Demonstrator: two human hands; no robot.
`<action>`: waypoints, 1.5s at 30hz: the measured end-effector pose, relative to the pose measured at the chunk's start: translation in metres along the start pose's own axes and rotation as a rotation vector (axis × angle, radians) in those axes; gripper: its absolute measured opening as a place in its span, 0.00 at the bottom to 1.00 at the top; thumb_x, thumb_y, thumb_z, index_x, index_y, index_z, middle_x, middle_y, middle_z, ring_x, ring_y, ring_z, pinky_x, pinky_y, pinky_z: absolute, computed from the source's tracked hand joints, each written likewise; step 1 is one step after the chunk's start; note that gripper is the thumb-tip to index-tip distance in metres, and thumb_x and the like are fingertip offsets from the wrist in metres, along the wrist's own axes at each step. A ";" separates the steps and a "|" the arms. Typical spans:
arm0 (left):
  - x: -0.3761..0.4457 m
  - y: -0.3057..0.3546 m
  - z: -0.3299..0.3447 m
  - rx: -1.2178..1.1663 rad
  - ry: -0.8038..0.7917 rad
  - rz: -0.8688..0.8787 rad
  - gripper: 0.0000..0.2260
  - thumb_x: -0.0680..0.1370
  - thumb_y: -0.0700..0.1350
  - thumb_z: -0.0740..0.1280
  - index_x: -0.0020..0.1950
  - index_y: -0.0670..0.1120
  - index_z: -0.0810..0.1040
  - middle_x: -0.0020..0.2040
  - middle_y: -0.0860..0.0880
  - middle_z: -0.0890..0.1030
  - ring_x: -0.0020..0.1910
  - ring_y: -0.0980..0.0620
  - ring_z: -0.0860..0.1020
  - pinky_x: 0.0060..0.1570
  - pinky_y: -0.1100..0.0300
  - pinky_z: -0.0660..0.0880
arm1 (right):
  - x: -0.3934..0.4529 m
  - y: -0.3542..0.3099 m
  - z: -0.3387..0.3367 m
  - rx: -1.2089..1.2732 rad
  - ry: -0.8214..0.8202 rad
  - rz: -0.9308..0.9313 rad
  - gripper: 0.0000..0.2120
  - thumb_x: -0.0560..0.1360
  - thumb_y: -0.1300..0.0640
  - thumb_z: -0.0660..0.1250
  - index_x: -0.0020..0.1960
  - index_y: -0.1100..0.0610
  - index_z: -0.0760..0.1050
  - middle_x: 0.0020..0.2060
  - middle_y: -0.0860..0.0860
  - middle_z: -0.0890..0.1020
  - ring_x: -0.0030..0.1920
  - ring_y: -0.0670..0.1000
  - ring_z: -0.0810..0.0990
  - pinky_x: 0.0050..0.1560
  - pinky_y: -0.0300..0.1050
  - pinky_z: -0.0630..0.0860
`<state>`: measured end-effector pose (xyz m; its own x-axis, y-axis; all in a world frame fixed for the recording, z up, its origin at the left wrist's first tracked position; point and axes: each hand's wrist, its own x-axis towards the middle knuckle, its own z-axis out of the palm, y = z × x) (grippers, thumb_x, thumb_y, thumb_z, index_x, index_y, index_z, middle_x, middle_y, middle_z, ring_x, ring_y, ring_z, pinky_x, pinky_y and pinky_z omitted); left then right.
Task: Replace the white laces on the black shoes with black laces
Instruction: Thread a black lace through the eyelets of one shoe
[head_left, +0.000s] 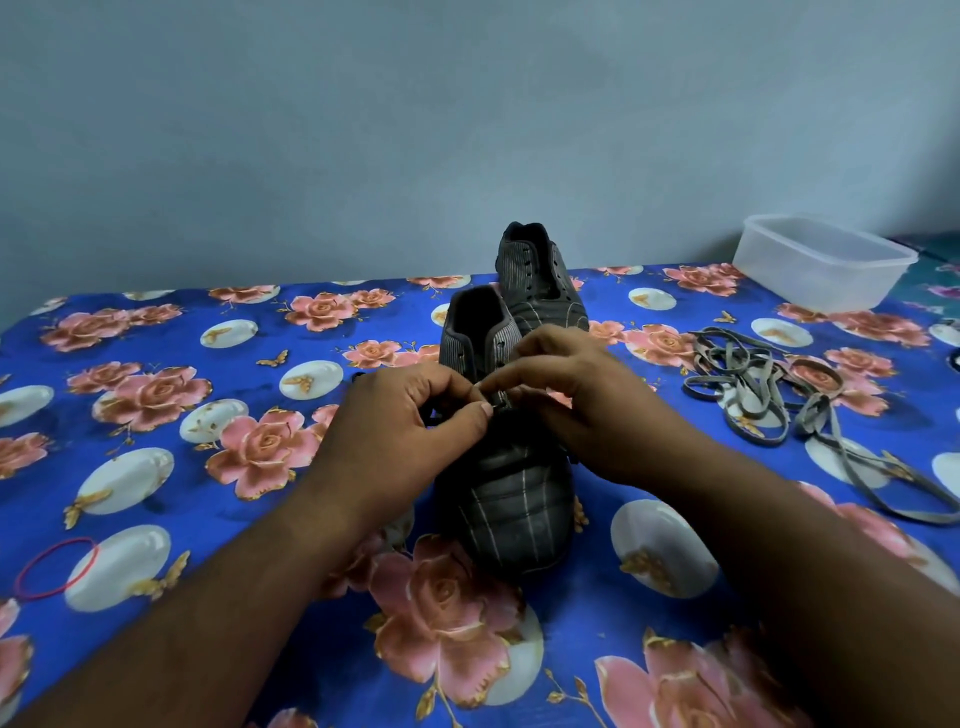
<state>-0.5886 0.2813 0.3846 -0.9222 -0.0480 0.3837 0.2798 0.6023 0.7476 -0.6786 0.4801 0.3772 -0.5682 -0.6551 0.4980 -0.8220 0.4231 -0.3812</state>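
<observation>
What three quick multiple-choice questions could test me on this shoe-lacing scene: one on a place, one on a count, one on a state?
1. Where do the removed pale laces lie?
A. right of the shoes
B. inside the tub
C. on the far shoe

2. How many black shoes are there?
A. one
B. two
C. three

3. What are the hands doing?
A. resting flat
B. pinching at the near shoe's eyelets
C. lifting the tub

Key: 1 A, they sprawl on the cloth beside the near shoe. 2 B, a far shoe stands behind. 3 B, left hand and right hand meet there.

Dim bluish light, soft focus, curved edges
</observation>
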 end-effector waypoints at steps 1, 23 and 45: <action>0.000 -0.001 0.001 0.029 -0.010 0.006 0.04 0.76 0.46 0.74 0.41 0.53 0.84 0.36 0.59 0.83 0.35 0.61 0.79 0.35 0.70 0.71 | 0.000 0.000 0.001 -0.035 -0.018 -0.018 0.14 0.80 0.57 0.66 0.61 0.43 0.81 0.51 0.48 0.76 0.53 0.51 0.75 0.54 0.49 0.73; 0.003 0.001 0.013 0.312 0.045 0.003 0.13 0.73 0.62 0.63 0.43 0.56 0.83 0.35 0.57 0.81 0.39 0.56 0.78 0.48 0.46 0.76 | 0.002 0.006 -0.010 0.008 0.008 0.007 0.08 0.81 0.59 0.65 0.55 0.47 0.76 0.51 0.39 0.71 0.48 0.40 0.72 0.48 0.44 0.75; 0.005 -0.013 0.022 0.043 -0.085 -0.034 0.06 0.79 0.48 0.69 0.43 0.53 0.82 0.39 0.56 0.83 0.40 0.58 0.80 0.39 0.61 0.75 | -0.001 0.015 -0.024 0.294 -0.132 0.213 0.07 0.70 0.55 0.80 0.47 0.50 0.85 0.40 0.44 0.86 0.43 0.47 0.82 0.45 0.46 0.78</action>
<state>-0.6027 0.2911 0.3649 -0.9508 -0.0018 0.3098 0.2382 0.6351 0.7348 -0.6909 0.5023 0.3900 -0.6994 -0.6548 0.2864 -0.6289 0.3735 -0.6819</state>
